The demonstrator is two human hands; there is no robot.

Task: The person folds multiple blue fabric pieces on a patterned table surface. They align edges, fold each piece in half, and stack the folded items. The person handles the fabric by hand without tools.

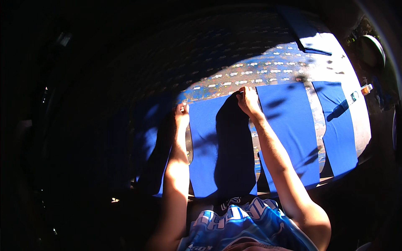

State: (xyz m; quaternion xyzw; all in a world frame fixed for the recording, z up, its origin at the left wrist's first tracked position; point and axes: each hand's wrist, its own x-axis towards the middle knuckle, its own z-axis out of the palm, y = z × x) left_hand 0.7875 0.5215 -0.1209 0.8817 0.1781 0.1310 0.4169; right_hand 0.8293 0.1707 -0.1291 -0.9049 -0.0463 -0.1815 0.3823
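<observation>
Grip: we pinch the top edge of the middle blue cloth (205, 146), left hand (182, 115) and right hand (248, 101) closed on it.
Surface: we see a patterned table cover (251, 71), half sunlit, more blue panels (289, 129) alongside.
Surroundings: dark shade.

Only one package in view: small bottle (361, 93) lying on its side at table's (354, 75) far right edge, just beyond rightmost blue cloth (340, 125); orange cap, pale body, dark band; label too small to make out; no signs or screens.
</observation>
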